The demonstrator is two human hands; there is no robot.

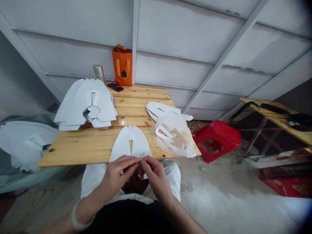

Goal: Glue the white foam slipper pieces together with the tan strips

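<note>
My left hand (pixel 122 170) and my right hand (pixel 152 170) meet at the table's front edge, fingertips pinched together over something too small to make out. Just beyond them a white arched cutout (pixel 130 139) with a narrow slot lies on the wooden table (pixel 97 149), its lower part partly hidden by my hands. To the right, a thin plastic bag (pixel 190 141) holds white and brown looped strips. Behind the bag lie a few more white cutouts (pixel 158 109). A stack of large white cutouts (pixel 73 100) covers the table's left side.
An orange bag (pixel 123 66), a dark phone (pixel 115 87) and a roll of tape (pixel 98 71) stand or lie at the back. More cutouts (pixel 29 139) rest in a plastic sack at the left. A red stool (pixel 221 136) is right of the table.
</note>
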